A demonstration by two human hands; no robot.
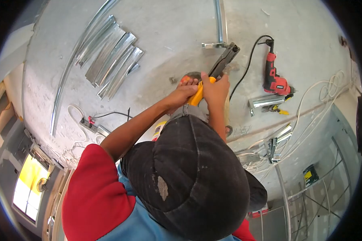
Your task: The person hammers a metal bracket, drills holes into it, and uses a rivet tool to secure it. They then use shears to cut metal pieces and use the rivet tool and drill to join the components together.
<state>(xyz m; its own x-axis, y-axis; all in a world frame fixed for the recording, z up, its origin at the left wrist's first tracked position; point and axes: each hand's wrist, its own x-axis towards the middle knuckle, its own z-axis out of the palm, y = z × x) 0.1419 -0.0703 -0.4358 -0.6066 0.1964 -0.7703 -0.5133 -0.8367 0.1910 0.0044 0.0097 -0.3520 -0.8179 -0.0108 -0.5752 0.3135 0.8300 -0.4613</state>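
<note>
A tool [224,60] with a long dark metal head and yellow handles points up and to the right. My right hand [216,89] is wrapped round the yellow part near the dark head. On the left side of the yellow handles, my left hand [182,95] has its fingers curled and its thumb against them. Just beyond my left hand, something orange and dark lies low, partly hidden. A metal channel [220,24] ends close to the tool's tip. A black cap [189,172] and a red sleeve [96,193] hide much of the lower middle.
Cut metal profiles [112,56] lie at the upper left beside a long curved strip [62,84]. A red and black corded drill [274,76] rests at the right, above pliers [275,109]. White cables [309,100] and a power strip [88,125] lie on the floor.
</note>
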